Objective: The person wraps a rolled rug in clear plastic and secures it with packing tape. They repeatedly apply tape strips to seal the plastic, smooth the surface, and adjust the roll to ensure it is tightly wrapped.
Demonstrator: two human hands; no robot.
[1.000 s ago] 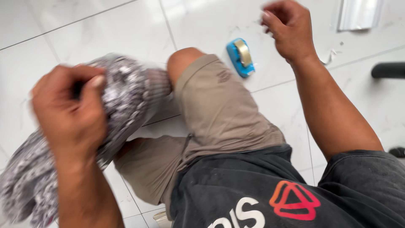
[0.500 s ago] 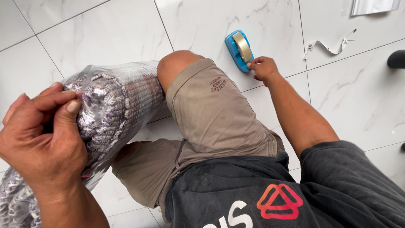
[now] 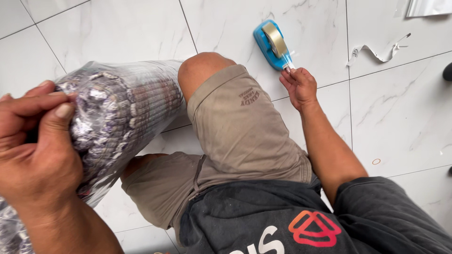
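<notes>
the left hand (image 3: 35, 146) is clamped around the near end of a plastic-wrapped bundle of patterned fabric (image 3: 122, 103), thumb pressed flat across the top and fingers curled over the gathered wrap, apparently to keep the loose plastic bunched shut. beyond that grip the bundle runs outward and leans against the bent knee (image 3: 200, 70), which props its far end so one hand is enough to steady it. below the grip more of the wrap trails off toward the bottom corner.

the right hand (image 3: 299, 87) reaches out over the white marble-look tile floor (image 3: 117, 28), thumb and forefinger pressed together on the clear tape end at the mouth of a blue tape dispenser (image 3: 272, 44). the dispenser lies on the floor just past the fingertips, its tan roll facing up, close enough to be worked one-handed. the other fingers are loosely folded.

further out from the right-hand pinch, a crumpled strip of white paper (image 3: 376, 51) lies on the tile, well apart from the dispenser. khaki shorts (image 3: 240, 136) and a dark shirt (image 3: 282, 216) fill the space between the two arms.
</notes>
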